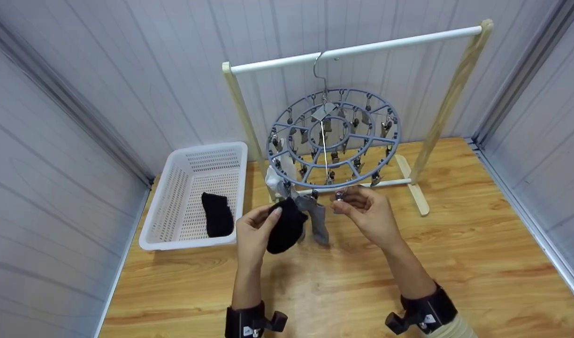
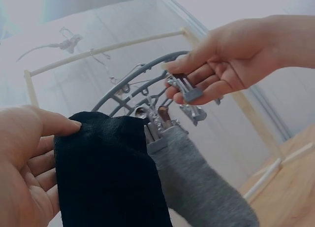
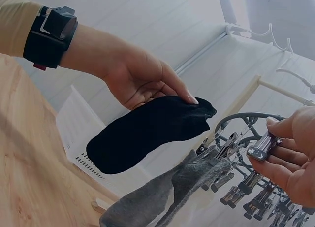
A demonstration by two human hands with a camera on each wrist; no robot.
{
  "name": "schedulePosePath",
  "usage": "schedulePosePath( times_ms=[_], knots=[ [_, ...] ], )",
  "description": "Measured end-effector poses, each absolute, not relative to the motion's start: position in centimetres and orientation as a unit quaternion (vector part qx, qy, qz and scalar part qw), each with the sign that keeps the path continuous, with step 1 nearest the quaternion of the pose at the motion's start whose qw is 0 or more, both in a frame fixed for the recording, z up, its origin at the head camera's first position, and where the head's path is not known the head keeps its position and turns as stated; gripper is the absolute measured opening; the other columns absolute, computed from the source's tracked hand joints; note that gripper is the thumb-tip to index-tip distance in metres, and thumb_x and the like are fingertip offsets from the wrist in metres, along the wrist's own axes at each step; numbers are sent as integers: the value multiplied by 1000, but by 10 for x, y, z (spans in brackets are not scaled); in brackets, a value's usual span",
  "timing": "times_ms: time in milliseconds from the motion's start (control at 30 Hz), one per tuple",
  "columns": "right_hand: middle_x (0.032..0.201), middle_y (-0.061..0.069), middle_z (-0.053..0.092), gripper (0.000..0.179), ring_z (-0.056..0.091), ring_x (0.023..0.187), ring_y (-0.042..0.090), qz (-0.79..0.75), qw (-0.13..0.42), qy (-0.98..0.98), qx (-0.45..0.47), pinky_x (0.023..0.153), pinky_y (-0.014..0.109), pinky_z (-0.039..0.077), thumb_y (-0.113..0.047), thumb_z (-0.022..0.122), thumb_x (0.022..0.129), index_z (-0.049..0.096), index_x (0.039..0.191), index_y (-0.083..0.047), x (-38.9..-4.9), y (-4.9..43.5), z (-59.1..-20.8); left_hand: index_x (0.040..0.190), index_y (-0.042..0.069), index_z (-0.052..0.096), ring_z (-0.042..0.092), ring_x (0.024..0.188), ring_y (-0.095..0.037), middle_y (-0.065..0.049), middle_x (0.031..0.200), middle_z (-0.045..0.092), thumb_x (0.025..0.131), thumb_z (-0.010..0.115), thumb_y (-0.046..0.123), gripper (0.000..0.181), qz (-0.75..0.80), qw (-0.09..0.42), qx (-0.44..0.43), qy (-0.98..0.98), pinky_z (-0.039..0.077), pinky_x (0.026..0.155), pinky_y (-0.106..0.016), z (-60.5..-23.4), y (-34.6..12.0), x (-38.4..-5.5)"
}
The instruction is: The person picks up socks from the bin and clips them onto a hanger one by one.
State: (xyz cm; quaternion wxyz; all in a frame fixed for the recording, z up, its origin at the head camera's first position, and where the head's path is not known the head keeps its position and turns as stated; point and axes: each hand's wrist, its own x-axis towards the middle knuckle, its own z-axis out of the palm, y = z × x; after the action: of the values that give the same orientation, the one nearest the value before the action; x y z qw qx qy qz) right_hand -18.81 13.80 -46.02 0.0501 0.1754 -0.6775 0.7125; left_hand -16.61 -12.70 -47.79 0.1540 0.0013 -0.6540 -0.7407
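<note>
My left hand [image 1: 252, 237] pinches the cuff of a black sock [image 1: 287, 229] between thumb and fingers, and the toe end hangs free. Thumb and fingers of my right hand [image 1: 375, 219] hold a metal clip [image 3: 262, 147] at the near rim of a round blue-grey clip hanger [image 1: 383, 140]. A small gap separates this clip from the black sock. Beside the black sock, a grey sock [image 2: 202, 182] hangs from the hanger. Farther left on the rim, a white sock [image 1: 273, 180] hangs, partly hidden behind the hanger.
The hanger's hook [image 1: 317, 70] sits over the white bar [image 1: 390, 45] of a wooden-legged stand. Several other clips dangle beneath the ring. Left of the stand, a white plastic basket [image 1: 148, 237] holds another black sock [image 1: 218, 216]. Pale panel walls [image 1: 103, 56] surround the wood-patterned surface [image 1: 479, 253].
</note>
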Motion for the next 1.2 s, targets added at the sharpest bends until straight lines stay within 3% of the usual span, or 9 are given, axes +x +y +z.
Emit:
schedulePosePath(
  times_ms=[233, 400, 700, 967, 1200],
  knots=[
    [110, 22, 76, 27, 76, 99, 35, 750, 6, -636, 180, 88, 44, 62, 2, 75, 97, 66, 119, 15, -187, 139, -460, 107, -10, 77, 77, 84, -19, -16, 96, 79, 93, 79, 2, 18, -739, 140, -1, -658, 62, 80, -29, -479, -119, -164],
    [107, 18, 77, 24, 75, 97, 40, 758, 22, -623, 192, 87, 44, 63, 5, 76, 95, 67, 115, 14, -186, 136, -462, 107, -13, 75, 77, 87, -18, -19, 98, 79, 94, 77, -3, 17, -742, 144, -29, -655, 62, 82, -29, -482, -113, -165],
    [103, 29, 75, 19, 77, 88, 26, 753, 46, -630, 186, 80, 36, 64, 7, 75, 94, 69, 111, 14, -183, 132, -463, 106, -11, 75, 76, 84, -18, -18, 97, 78, 93, 77, -4, 15, -741, 129, -87, -654, 61, 80, -27, -482, -100, -161],
    [99, 25, 76, 16, 76, 87, 23, 790, 40, -594, 151, 80, 33, 63, 6, 73, 96, 65, 102, 18, -181, 132, -462, 105, -12, 74, 77, 88, -18, -18, 98, 78, 91, 78, -7, 15, -743, 119, -106, -651, 62, 83, -28, -484, -93, -160],
    [95, 16, 79, 9, 79, 86, 26, 820, 40, -548, 157, 84, 39, 64, 7, 66, 99, 64, 91, 5, -184, 130, -465, 106, -12, 73, 76, 90, -19, -20, 100, 78, 91, 78, -6, 17, -748, 100, -118, -646, 62, 84, -30, -484, -88, -160]
  ],
)
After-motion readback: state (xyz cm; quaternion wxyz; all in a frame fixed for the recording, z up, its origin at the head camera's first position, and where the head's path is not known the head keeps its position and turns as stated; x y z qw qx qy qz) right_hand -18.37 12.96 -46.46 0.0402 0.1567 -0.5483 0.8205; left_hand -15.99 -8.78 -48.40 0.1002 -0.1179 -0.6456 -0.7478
